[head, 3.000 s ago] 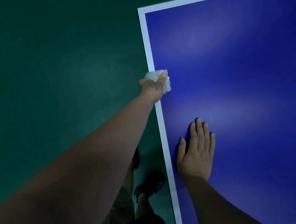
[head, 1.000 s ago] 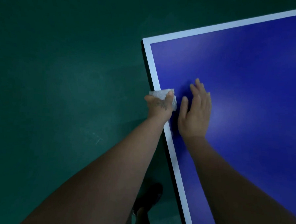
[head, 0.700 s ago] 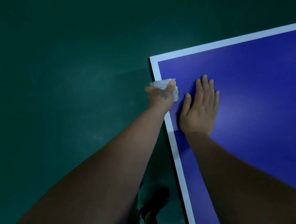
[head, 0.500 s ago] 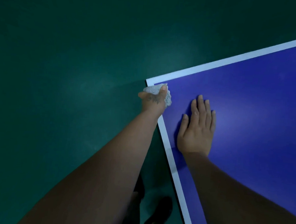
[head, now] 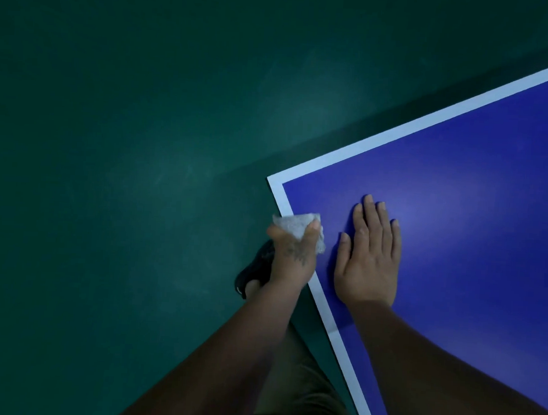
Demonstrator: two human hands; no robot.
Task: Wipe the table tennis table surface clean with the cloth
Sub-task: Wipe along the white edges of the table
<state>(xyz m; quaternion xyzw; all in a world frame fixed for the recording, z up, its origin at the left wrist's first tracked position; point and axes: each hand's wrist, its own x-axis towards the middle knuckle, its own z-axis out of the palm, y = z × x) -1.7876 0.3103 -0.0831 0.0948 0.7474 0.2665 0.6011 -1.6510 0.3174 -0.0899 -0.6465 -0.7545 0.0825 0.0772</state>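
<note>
1. The left hand (head: pixel 292 256) grips the cloth (head: pixel 292 224) on the white edge of the table (head: pixel 456 217), near the corner.
2. The right hand (head: pixel 368 260) lies flat on the blue surface, fingers straight.

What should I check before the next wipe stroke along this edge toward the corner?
1. Cloth held: ok. The left hand grips the crumpled white cloth.
2. Cloth on the surface: ok. It sits over the white border line at the side edge of the table tennis table, partly overhanging the edge.
3. Right hand out of the path: ok. It lies flat on the blue, beside the cloth, apart from it.
4. Path to the table corner: ok, nothing lies on the line.
5. Dirt left on the surface: cannot tell, the light is dim.
6. Footing: cannot tell. Only one dark shoe shows on the green floor.
</note>
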